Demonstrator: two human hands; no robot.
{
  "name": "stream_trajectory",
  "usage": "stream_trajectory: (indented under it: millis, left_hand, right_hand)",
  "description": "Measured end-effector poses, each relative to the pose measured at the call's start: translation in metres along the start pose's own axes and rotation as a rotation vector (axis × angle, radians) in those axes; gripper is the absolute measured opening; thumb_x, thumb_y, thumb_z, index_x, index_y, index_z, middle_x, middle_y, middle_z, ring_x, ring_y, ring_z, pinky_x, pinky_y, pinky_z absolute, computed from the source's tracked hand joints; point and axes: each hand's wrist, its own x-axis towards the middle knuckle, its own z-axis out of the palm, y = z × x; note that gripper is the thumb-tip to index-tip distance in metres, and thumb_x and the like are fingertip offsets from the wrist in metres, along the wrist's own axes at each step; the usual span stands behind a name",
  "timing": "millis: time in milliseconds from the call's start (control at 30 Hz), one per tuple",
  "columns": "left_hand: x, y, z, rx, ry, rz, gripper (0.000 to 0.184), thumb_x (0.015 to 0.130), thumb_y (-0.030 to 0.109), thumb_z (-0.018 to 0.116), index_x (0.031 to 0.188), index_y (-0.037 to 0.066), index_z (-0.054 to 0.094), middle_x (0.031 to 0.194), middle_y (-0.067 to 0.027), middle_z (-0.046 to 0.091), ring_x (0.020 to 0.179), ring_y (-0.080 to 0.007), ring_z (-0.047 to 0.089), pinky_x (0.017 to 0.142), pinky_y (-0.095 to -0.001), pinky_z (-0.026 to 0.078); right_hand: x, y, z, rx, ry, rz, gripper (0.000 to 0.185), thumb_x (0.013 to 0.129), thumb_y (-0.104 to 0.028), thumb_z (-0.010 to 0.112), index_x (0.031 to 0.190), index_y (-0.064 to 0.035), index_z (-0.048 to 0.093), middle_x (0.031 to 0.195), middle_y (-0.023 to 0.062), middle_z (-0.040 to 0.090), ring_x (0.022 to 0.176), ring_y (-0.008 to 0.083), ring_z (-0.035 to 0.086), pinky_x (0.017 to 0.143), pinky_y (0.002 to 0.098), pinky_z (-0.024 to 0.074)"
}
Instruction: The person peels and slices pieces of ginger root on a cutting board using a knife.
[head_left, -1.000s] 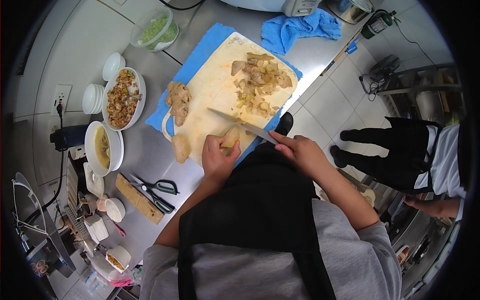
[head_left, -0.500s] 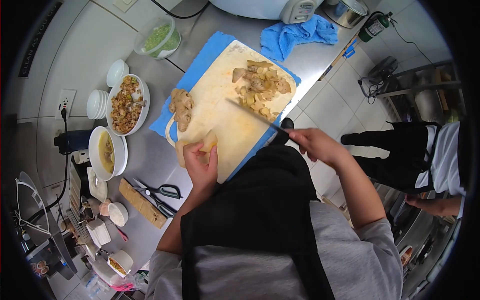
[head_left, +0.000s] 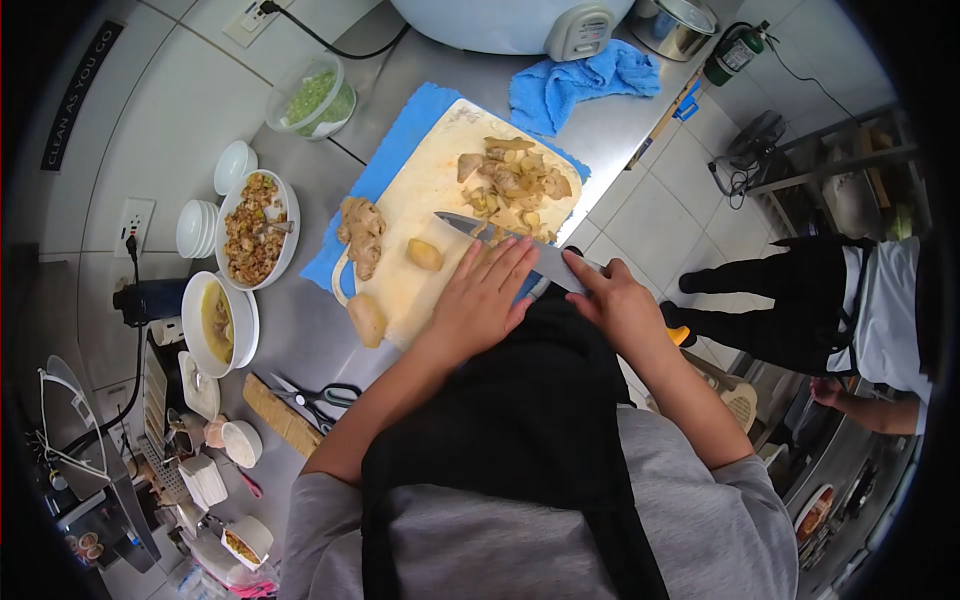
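My left fingers (head_left: 484,270), outstretched and empty, seem to wipe the wide steel knife (head_left: 550,264) by the cream board's (head_left: 410,205) near edge, needing my right fingers (head_left: 612,272), closed round its handle, steady.

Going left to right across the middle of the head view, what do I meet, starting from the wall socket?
Wall socket, stacked bowls, bowl of chopped food, knobbly ginger root, small ginger piece, left hand, right hand, co-worker.

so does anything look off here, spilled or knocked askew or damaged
No spill or damage stands out. Slightly untidy: the scissors lie with their blades spread, the blue towel is crumpled beside the white appliance, and one pale ginger piece seems to overhang the board's edge.
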Motion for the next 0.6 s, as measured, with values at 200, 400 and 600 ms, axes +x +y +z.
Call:
stream_trajectory:
  millis: [200,400,600]
  left_hand:
    - [0.02,-0.014,-0.008,0.041,-0.05,-0.019,0.065,0.093,0.037,0.055,0.147,0.008,0.036,0.153,-0.0106,0.037,0.141,-0.0265,0.035,0.116,-0.0481,0.021]
    - [0.027,-0.043,-0.022,0.094,0.031,-0.076,0.062,0.095,0.035,0.054,0.147,0.005,0.036,0.153,-0.0126,0.036,0.143,-0.0284,0.031,0.117,-0.0462,0.021]
    - [0.001,-0.021,-0.076,-2.312,0.578,-0.529,0.017,0.1,0.016,0.048,0.111,0.005,0.055,0.116,-0.0102,0.055,0.114,-0.0224,0.052,0.096,-0.0314,0.045]
  right_hand:
    - [-0.026,0.0,-0.015,-0.05,0.045,0.019,0.055,0.087,-0.036,0.067,0.139,-0.0312,0.05,0.09,0.0151,0.055,0.066,0.0322,0.065,0.06,0.0404,0.0555]
    - [-0.066,0.019,-0.018,0.066,0.039,0.086,0.056,0.086,-0.03,0.07,0.138,-0.0283,0.052,0.084,0.014,0.055,0.066,0.0308,0.063,0.062,0.0409,0.0528]
    - [-0.088,0.04,-0.015,0.448,0.007,0.256,0.048,0.087,-0.023,0.072,0.133,-0.0148,0.059,0.077,0.0117,0.056,0.062,0.0189,0.052,0.062,0.0319,0.0456]
